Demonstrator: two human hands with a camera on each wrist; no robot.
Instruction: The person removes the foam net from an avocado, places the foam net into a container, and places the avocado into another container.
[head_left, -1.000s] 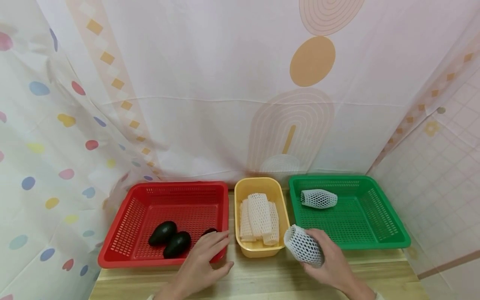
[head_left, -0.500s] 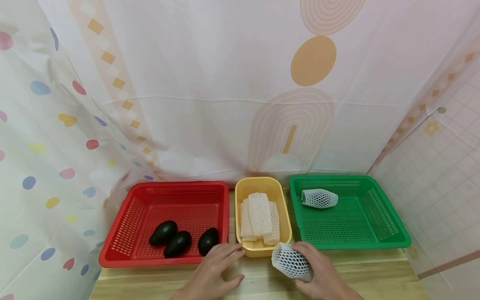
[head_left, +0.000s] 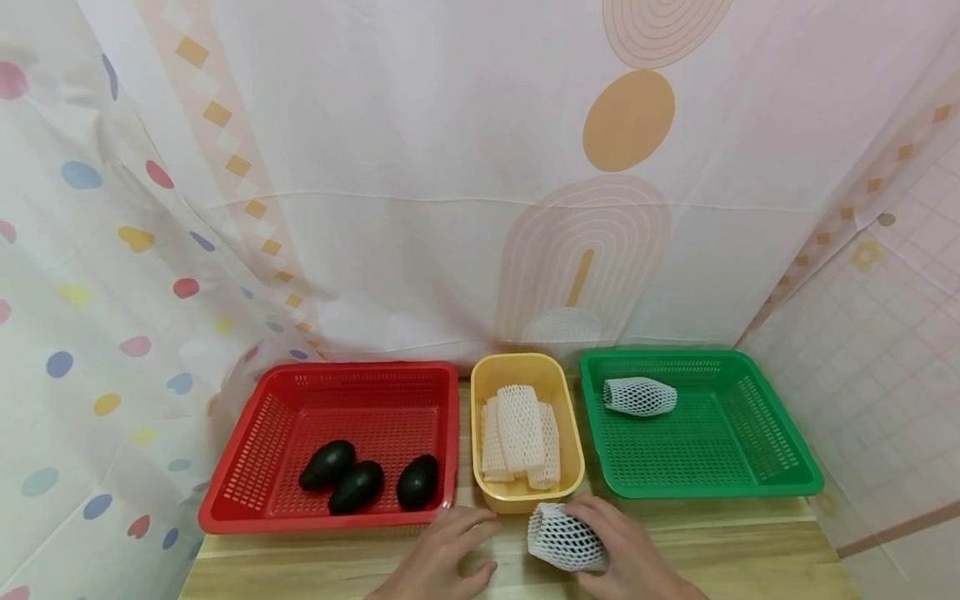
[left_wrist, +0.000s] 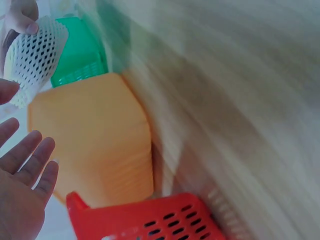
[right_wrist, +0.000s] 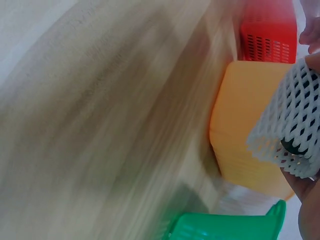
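Observation:
My right hand grips a white foam net sleeve in front of the yellow bin, low over the wooden table. Through the sleeve's open end in the right wrist view, a dark avocado shows inside. My left hand is empty, its fingers extended and slightly bent, a small gap left of the sleeve in the head view. Three dark avocados lie in the red basket. Flattened foam net sleeves are piled in the yellow bin.
At the right, the green basket holds one netted fruit near its back left corner. All three containers stand side by side on the wooden table, before a patterned curtain.
My right hand has carried the netted avocado left and toward the near edge. My left hand has left the red basket's rim, moving right and closer, uncovering the third avocado.

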